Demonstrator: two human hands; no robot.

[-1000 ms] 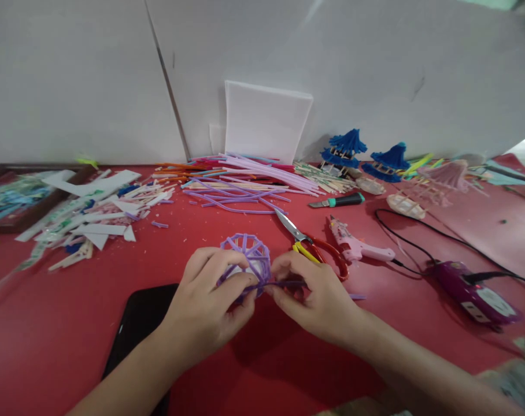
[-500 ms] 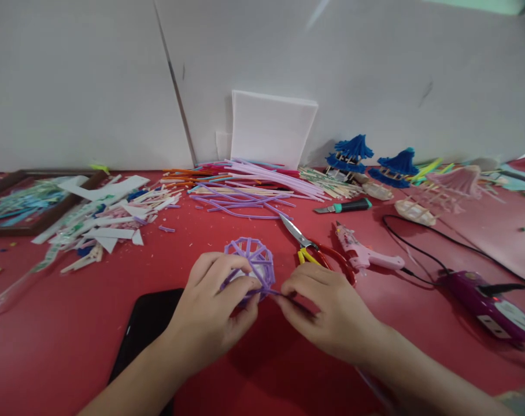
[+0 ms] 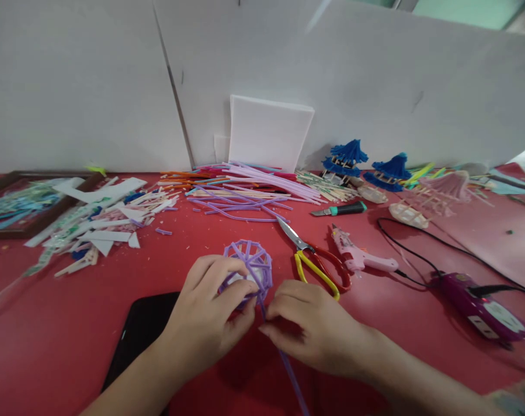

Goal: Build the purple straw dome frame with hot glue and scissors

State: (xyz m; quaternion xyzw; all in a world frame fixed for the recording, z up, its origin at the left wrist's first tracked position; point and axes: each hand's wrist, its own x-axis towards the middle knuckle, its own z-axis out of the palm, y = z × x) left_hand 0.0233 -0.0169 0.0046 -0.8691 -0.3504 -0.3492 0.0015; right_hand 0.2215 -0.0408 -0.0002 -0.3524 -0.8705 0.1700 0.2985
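Note:
A round purple frame with spokes [image 3: 248, 260] and a pale middle sits above the red table. My left hand [image 3: 217, 303] pinches its near edge, covering its lower left part. From that edge a long purple strip [image 3: 292, 375] runs down toward me. My right hand [image 3: 310, 323] is at the right of the strip, thumb and index finger curled close to it near the frame. Whether those fingertips grip the strip is hard to tell.
Scissors with red and yellow handles [image 3: 317, 263], a pink glue gun [image 3: 362, 258], a cutter [image 3: 340, 209] and a purple power strip [image 3: 483, 306] lie right. Purple stems [image 3: 240, 202] lie behind. A black phone [image 3: 143, 329] is left, near scraps [image 3: 106, 222].
My right hand has moved down and slightly left, uncovering the yellow scissor handle. The purple strip now points down toward me instead of rightward. My left hand keeps its hold on the frame.

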